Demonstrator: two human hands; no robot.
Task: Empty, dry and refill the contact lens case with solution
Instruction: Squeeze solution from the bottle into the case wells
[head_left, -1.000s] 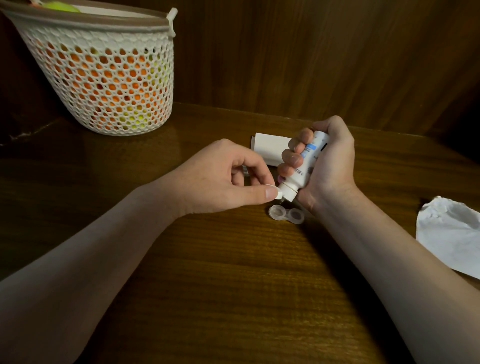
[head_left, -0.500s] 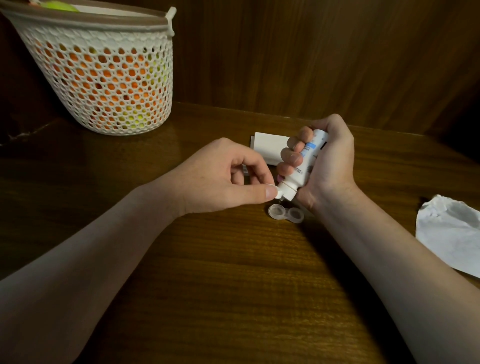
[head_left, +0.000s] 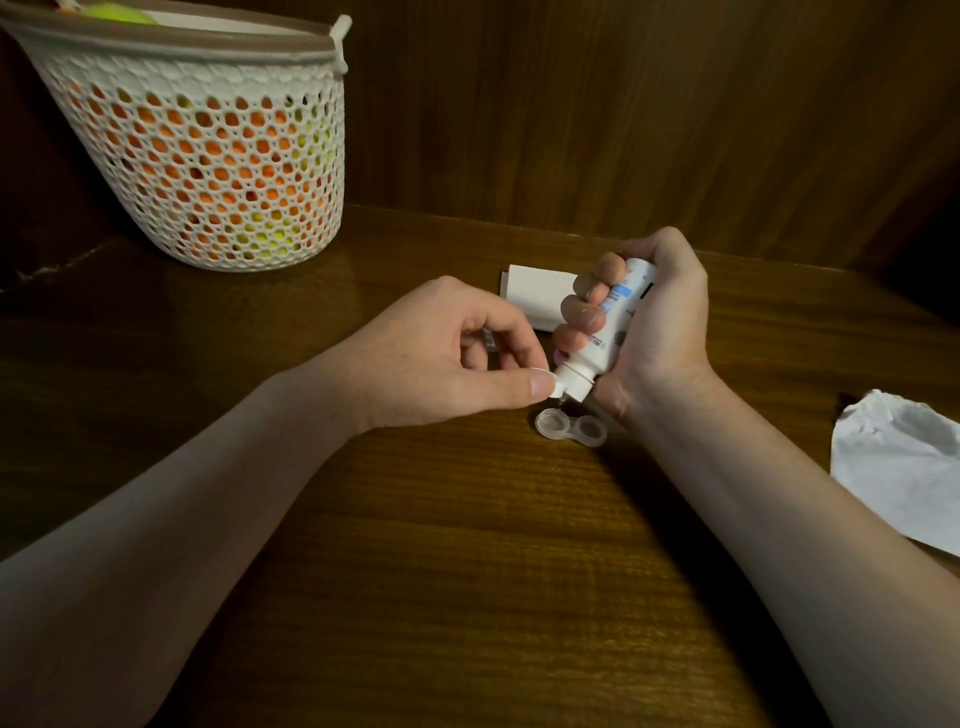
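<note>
Small clear lens case (head_left: 571, 427), two round wells joined side by side, both uncapped, flat on the brown wooden desk (head_left: 467, 545) just below both hands. Left well directly under the nozzle; whether liquid sits inside, impossible to tell. White solution bottle (head_left: 605, 332) with a blue label, tipped nozzle-down over that well, wrapped in the curled fingers (head_left: 587, 314) of the right hand (head_left: 654, 322). Flip cap (head_left: 551, 383) hinged open at the bottle's tip, pinched between thumb and forefinger of the left hand (head_left: 457, 353). Behind the hands, a white box (head_left: 535, 293). Crumpled white tissue (head_left: 904, 467) well off to the right. White mesh basket (head_left: 208, 156) at far left.
</note>
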